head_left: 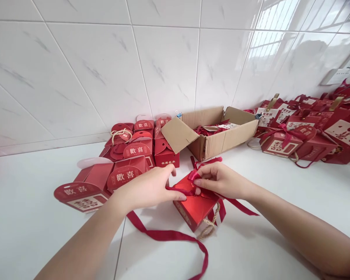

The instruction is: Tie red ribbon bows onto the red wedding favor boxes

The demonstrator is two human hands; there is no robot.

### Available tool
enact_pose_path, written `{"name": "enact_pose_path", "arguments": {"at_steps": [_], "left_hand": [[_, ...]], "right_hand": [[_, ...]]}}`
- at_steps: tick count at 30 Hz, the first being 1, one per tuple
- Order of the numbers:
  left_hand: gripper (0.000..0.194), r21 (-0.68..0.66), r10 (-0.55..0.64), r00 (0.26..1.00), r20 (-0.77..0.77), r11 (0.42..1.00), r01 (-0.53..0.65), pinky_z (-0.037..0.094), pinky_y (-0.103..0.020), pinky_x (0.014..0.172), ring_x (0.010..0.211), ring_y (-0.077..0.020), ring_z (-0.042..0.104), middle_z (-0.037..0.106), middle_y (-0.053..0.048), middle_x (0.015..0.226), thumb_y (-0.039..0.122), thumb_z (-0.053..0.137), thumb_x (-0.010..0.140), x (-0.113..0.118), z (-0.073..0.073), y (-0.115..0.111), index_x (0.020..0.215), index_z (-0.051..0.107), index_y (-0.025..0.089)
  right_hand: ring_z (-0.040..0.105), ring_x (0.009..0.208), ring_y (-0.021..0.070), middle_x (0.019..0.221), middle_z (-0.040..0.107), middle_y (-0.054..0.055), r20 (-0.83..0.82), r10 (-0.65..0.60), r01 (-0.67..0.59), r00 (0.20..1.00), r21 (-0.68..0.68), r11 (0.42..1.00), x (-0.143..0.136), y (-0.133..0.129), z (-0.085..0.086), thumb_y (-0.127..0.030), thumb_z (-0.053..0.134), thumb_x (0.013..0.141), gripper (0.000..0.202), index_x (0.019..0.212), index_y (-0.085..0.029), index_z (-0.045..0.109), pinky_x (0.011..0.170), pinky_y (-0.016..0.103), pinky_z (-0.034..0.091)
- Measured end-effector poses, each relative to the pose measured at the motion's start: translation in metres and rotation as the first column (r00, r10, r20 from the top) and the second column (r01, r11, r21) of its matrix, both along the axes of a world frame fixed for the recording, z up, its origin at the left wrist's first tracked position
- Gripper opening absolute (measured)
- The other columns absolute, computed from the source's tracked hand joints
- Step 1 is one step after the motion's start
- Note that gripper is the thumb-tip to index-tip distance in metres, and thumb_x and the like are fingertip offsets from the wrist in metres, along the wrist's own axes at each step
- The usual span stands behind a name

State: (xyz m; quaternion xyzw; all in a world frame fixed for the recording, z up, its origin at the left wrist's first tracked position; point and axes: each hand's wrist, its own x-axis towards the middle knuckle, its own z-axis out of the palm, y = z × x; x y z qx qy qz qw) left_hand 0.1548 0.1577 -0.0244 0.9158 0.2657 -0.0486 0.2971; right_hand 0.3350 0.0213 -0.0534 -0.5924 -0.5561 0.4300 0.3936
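A red gift box [196, 208] lies on the white table between my hands, with a twisted tan cord handle [210, 225] at its near right side. Dark red ribbon [169, 235] crosses its top and trails in a long curve toward the table's near edge. My left hand [151, 186] is at the box's left side, its fingers closed on the ribbon. From the right, my right hand [218, 179] pinches a loop of the ribbon above the box top. Another ribbon end [245, 208] runs out to the right beneath my right wrist.
Several red boxes [126, 175] stand at the left behind my left hand. An open cardboard box [230, 142] with red items inside sits near the tiled wall [169, 58]. Many red boxes and bags [317, 132] crowd the right side.
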Motion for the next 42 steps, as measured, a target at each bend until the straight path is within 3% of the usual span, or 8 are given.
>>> {"name": "enact_pose_path", "arguments": {"at_steps": [4, 9, 13, 18, 21, 25, 31, 42], "left_hand": [[0.030, 0.156, -0.079, 0.995, 0.062, 0.985, 0.069, 0.030, -0.027, 0.042, 0.049, -0.0156, 0.051, 0.057, 0.002, 0.058, 0.050, 0.053, 0.084, -0.013, 0.016, -0.010, 0.069, 0.059, 0.025], [0.028, 0.304, -0.241, 0.949, 0.204, 0.937, 0.172, 0.041, -0.028, 0.058, 0.066, -0.0159, 0.057, 0.062, 0.001, 0.075, 0.036, 0.045, 0.093, -0.002, 0.029, -0.022, 0.075, 0.063, 0.026], [0.023, 0.426, -0.334, 0.912, 0.238, 0.880, 0.211, 0.042, -0.028, 0.063, 0.074, -0.0166, 0.058, 0.062, -0.001, 0.083, 0.027, 0.045, 0.093, 0.023, 0.023, -0.021, 0.082, 0.064, 0.024], [0.015, 0.466, -0.394, 0.865, 0.312, 0.856, 0.221, 0.044, -0.032, 0.081, 0.088, -0.0191, 0.057, 0.064, -0.002, 0.088, 0.025, 0.052, 0.090, 0.041, 0.005, -0.010, 0.082, 0.065, 0.023], [0.010, 0.524, -0.313, 0.826, 0.468, 0.851, 0.026, 0.042, -0.036, 0.085, 0.085, -0.0197, 0.054, 0.060, -0.003, 0.086, 0.031, 0.059, 0.085, 0.039, 0.001, -0.006, 0.083, 0.057, 0.021], [0.028, 0.243, -0.049, 0.895, 0.443, 0.968, -0.068, 0.040, -0.029, 0.061, 0.058, -0.0133, 0.044, 0.049, 0.003, 0.063, 0.044, 0.055, 0.086, 0.029, 0.004, -0.004, 0.072, 0.048, 0.021], [0.022, -0.185, -0.056, 0.945, 0.322, 0.975, 0.121, 0.044, -0.026, 0.063, 0.070, -0.0148, 0.055, 0.061, 0.001, 0.076, 0.041, 0.061, 0.082, 0.029, 0.002, -0.002, 0.078, 0.060, 0.020], [0.016, -0.319, -0.017, 0.885, 0.465, 0.930, 0.185, 0.048, -0.028, 0.077, 0.088, -0.0155, 0.061, 0.062, 0.001, 0.089, 0.020, 0.062, 0.079, 0.035, -0.012, -0.004, 0.086, 0.048, 0.022]], "right_hand": [[0.061, 0.066, 0.0129, 0.077, 0.072, 0.004, 0.072, -0.145, 0.144, 0.987, 0.023, 0.989, -0.010, -0.002, -0.007, -0.035, 0.056, 0.087, 0.023, 0.082, -0.017, 0.069, 0.059, 0.023, 0.045], [0.053, 0.060, 0.0112, 0.066, 0.063, -0.001, 0.238, -0.092, 0.050, 0.967, 0.178, 0.983, -0.012, -0.004, -0.011, -0.020, 0.050, 0.083, 0.020, 0.070, -0.018, 0.065, 0.056, 0.023, 0.039], [0.037, 0.056, 0.0087, 0.060, 0.049, -0.003, 0.399, -0.036, -0.077, 0.916, 0.264, 0.961, -0.011, -0.008, -0.009, -0.017, 0.047, 0.085, 0.025, 0.060, -0.017, 0.048, 0.053, 0.023, 0.031], [0.040, 0.053, 0.0091, 0.060, 0.054, -0.001, 0.373, -0.137, 0.045, 0.918, 0.243, 0.969, -0.017, -0.007, -0.012, -0.031, 0.044, 0.093, 0.032, 0.064, -0.017, 0.049, 0.052, 0.024, 0.031], [0.048, 0.054, 0.0101, 0.062, 0.062, 0.000, 0.309, -0.216, 0.149, 0.926, 0.227, 0.963, -0.020, -0.004, -0.016, -0.036, 0.045, 0.093, 0.036, 0.063, -0.018, 0.052, 0.054, 0.024, 0.036], [0.053, 0.054, 0.0116, 0.065, 0.066, 0.002, 0.258, -0.257, 0.208, 0.931, 0.204, 0.957, -0.020, -0.003, -0.015, -0.039, 0.044, 0.094, 0.038, 0.064, -0.018, 0.054, 0.054, 0.025, 0.038], [0.050, 0.054, 0.0115, 0.063, 0.062, 0.002, 0.325, -0.293, 0.217, 0.899, 0.251, 0.943, -0.017, -0.003, -0.015, -0.036, 0.041, 0.094, 0.036, 0.065, -0.018, 0.053, 0.052, 0.025, 0.035], [0.063, 0.065, 0.0158, 0.070, 0.068, -0.003, 0.122, -0.349, 0.298, 0.929, 0.311, 0.903, -0.015, -0.003, -0.020, -0.025, 0.051, 0.089, 0.018, 0.095, -0.024, 0.034, 0.063, 0.027, 0.046]]}}
